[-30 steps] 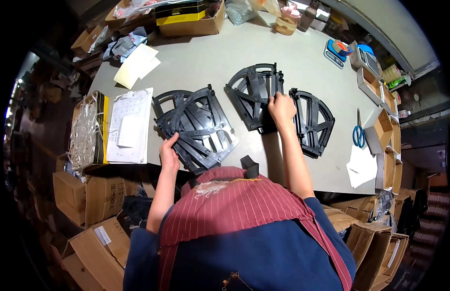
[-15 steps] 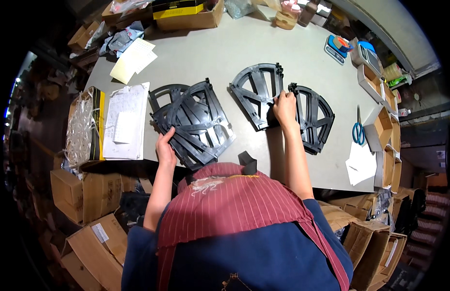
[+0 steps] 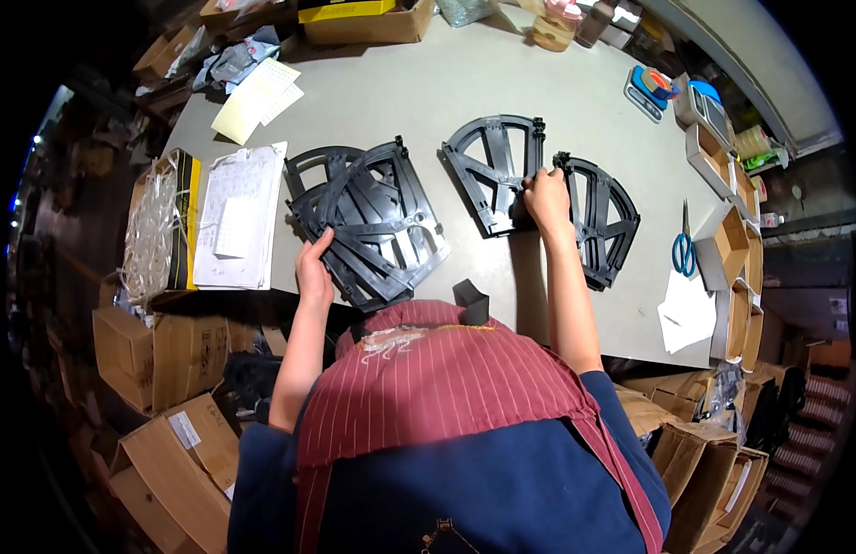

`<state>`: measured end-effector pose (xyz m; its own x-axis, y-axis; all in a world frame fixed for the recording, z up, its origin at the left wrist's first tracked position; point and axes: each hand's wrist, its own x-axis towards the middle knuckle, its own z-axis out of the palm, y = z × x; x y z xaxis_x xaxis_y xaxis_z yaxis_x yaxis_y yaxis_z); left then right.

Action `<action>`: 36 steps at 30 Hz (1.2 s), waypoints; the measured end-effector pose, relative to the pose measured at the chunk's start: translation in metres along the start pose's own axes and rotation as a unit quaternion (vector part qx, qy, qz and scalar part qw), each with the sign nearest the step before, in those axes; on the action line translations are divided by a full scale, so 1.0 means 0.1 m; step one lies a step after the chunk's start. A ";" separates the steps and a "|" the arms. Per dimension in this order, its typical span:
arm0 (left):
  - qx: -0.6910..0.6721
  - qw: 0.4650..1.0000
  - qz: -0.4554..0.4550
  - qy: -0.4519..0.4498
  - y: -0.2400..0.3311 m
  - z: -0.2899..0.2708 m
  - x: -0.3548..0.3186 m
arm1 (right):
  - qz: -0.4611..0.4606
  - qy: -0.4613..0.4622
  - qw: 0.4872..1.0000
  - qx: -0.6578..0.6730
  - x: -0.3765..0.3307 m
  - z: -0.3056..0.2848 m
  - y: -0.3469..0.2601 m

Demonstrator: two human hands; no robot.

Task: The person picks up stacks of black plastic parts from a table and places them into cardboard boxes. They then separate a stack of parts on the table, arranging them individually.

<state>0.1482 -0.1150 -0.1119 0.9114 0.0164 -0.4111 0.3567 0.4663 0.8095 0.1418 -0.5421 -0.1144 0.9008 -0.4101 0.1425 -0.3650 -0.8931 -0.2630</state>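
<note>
On the left of the grey table lies an overlapping stack of black plastic frames (image 3: 372,217), some with curved rims and spokes. My left hand (image 3: 314,270) has its fingers closed on the stack's near-left edge. Further right is a fan-shaped black plastic frame (image 3: 490,171), its curved rim facing away. My right hand (image 3: 547,196) grips this frame near its lower right corner, fingers curled; the exact hold is partly hidden. Just right of that hand lies a second fan-shaped frame (image 3: 610,217), curved side to the right, close to the first.
A clipboard with papers (image 3: 232,222) and a box of clear plastic strips (image 3: 155,231) stand at the left. Blue-handled scissors (image 3: 683,251), white paper (image 3: 683,314) and open cardboard trays (image 3: 723,247) line the right side. A small scale (image 3: 646,97) sits at the far right.
The whole view has shifted slightly. Both hands keep nearly the same places on the black frames, and the frames lie much as before.
</note>
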 end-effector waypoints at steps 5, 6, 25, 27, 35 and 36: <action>-0.001 1.000 0.002 0.012 -0.03 -0.02 -0.02 | -0.109 0.172 0.978 -0.047 -0.15 -0.13 -0.43; -0.003 1.000 0.008 0.011 -0.04 -0.01 -0.02 | -0.149 0.167 0.974 0.015 -0.19 -0.18 -0.60; -0.057 0.998 0.020 0.017 -0.06 0.01 -0.01 | -0.106 0.012 0.964 0.244 -0.07 -0.30 -1.22; -0.025 1.000 0.014 0.009 -0.08 0.01 -0.02 | -0.032 0.030 0.982 0.186 0.17 -0.37 -0.90; -0.045 0.999 0.024 0.007 -0.05 0.04 -0.04 | 0.014 -0.001 0.999 -0.045 0.24 -0.22 -0.03; -0.044 0.999 0.029 0.015 -0.06 0.04 -0.04 | 0.020 0.031 0.998 -0.052 0.22 -0.24 -0.08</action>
<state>0.1434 -0.1212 -0.1131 0.9235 0.0713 -0.3770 0.2823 0.5391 0.7935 0.1584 -0.5487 -0.0862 0.8701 -0.4531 0.1939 -0.4251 -0.8891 -0.1698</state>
